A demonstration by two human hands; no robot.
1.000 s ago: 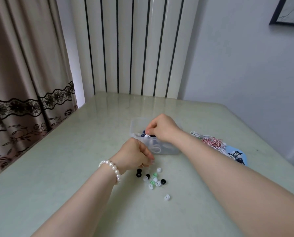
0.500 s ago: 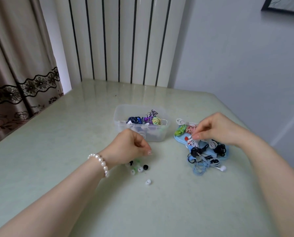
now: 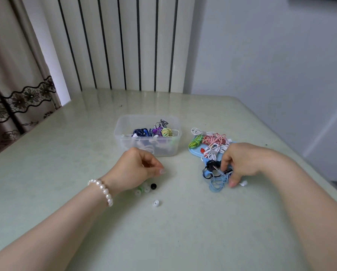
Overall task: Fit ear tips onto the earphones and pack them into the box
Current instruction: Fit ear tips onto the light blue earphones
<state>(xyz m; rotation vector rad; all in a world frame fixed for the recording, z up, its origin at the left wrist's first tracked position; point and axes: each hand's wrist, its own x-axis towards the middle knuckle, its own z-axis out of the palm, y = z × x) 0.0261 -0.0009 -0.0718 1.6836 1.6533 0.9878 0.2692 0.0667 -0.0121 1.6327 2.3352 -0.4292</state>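
A clear plastic box (image 3: 122, 124) at mid-table holds several coiled earphones in blue, purple and yellow. To its right, a blue lid (image 3: 194, 152) carries loose earphone bundles: green (image 3: 194, 142), red-and-white (image 3: 215, 138) and white (image 3: 196, 131). My right hand (image 3: 244, 163) is at the pile's near end, its fingers and thumb pinching an earphone set with a light blue cable (image 3: 217, 183). My left hand (image 3: 137, 169) rests curled in front of the box, thumb against forefinger, nothing visible in it. Loose ear tips lie by it: black (image 3: 153, 186), white (image 3: 155, 202), green (image 3: 138, 192).
The pale green table (image 3: 183, 235) ends at a wall on the right and at a striped white radiator panel (image 3: 124, 45) behind. A curtain (image 3: 13, 75) hangs at the left. A white earbud (image 3: 244, 183) lies by my right thumb.
My right hand left the box, crossed to the earphone pile on the right and came down to its near end. My left hand has stayed by the ear tips.
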